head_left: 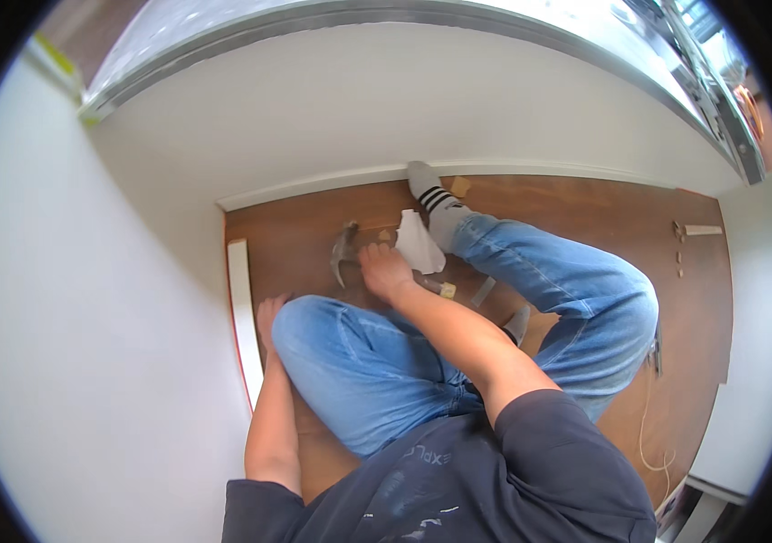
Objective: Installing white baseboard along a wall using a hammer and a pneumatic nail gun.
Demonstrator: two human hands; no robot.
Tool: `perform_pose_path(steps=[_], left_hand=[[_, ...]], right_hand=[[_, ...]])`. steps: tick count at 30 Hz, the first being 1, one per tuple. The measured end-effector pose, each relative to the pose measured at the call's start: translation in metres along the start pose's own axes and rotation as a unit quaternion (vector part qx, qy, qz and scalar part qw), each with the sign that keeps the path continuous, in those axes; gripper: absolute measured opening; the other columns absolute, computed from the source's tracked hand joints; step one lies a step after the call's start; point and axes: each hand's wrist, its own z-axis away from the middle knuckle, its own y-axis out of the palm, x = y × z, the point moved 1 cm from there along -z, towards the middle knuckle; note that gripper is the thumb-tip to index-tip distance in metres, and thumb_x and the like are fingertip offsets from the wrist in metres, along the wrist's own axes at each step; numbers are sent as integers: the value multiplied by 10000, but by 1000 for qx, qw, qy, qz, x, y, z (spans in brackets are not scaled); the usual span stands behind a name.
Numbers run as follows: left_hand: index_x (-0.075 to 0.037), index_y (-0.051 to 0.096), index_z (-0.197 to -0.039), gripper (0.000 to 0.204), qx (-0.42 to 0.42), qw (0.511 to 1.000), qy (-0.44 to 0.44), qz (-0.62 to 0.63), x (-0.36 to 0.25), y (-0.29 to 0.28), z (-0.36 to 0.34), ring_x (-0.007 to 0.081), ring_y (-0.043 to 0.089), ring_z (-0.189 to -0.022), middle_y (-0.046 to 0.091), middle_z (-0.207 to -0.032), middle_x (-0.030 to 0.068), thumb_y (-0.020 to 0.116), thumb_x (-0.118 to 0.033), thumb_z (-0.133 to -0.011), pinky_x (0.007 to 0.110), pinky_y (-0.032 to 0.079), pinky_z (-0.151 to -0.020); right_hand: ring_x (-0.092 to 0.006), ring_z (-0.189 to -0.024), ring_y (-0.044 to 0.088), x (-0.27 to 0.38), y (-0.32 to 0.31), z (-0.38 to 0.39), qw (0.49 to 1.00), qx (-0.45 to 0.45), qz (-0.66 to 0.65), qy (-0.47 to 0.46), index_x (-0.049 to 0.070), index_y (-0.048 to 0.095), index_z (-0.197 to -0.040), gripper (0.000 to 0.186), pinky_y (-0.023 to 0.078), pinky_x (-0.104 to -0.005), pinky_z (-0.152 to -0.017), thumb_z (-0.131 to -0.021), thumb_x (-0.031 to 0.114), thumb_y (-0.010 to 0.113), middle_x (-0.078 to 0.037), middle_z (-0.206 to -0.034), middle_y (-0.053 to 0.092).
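Observation:
My right hand (386, 270) is closed round the handle of a claw hammer (344, 254), just behind its metal head. The hammer is held low over the brown floor, its handle passing under my hand toward the right. At the left, my left hand (269, 319) is down by the floor beside my bent knee, close to a white baseboard strip (240, 303) along the left wall. The knee partly covers that hand, and its fingers do not show clearly. A white piece of paper or cloth (417, 242) lies right of the hammer, by my foot.
White baseboard (549, 168) runs along the far wall, where my socked foot rests. Small tan scraps (461, 186) and a grey flat strip (484, 291) lie on the floor (567, 204). At right are a whitish piece (702, 230) and a thin cord (645, 443).

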Motion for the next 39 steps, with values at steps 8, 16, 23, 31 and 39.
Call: perform_pose_path(steps=[8, 16, 23, 31, 39], left_hand=[[-116, 702, -1082, 256, 4, 1000, -21, -17, 0, -5, 15, 331, 601, -912, 637, -956, 121, 656, -229, -857, 440, 486, -791], [-141, 701, -1040, 212, -2, 998, 25, -57, 2, -8, 11, 305, 600, -870, 642, -920, 90, 644, -227, -854, 433, 486, -753], [-135, 685, -1001, 178, 1, 998, 43, -45, 14, -1, 12, 290, 580, -845, 626, -887, 84, 639, -209, -846, 419, 474, -763], [-122, 650, -918, 76, 35, 855, -176, 486, 149, 75, 4, 267, 571, -848, 606, -877, 94, 627, -162, -857, 408, 473, -789], [-60, 670, -977, 149, 98, 915, -130, 369, 256, 125, -76, 237, 614, -850, 655, -931, 88, 608, -194, -956, 364, 501, -774]], right_hand=[[-401, -1080, 629, 31, -55, 26, 991, 65, -100, 59, 4, 584, -1141, 326, 523, -486, -921, -990, 292, 555, -213, -1152, 616], [-427, -1102, 614, 26, -119, 66, 951, 44, -276, 134, 14, 557, -1172, 364, 501, -491, -933, -984, 324, 590, -230, -1162, 635], [-418, -1097, 610, 19, -136, 81, 939, -38, -320, 121, 21, 583, -1162, 336, 499, -478, -931, -963, 288, 627, -204, -1161, 641], [-390, -995, 648, 34, -145, -9, 879, -238, -396, 112, 21, 614, -1175, 319, 528, -420, -868, -890, 148, 683, -204, -1079, 654], [-91, -775, 564, -8, -183, -52, 757, -475, -420, 157, 69, 568, -1191, 168, 475, -248, -664, -1039, 130, 605, -5, -889, 589]])
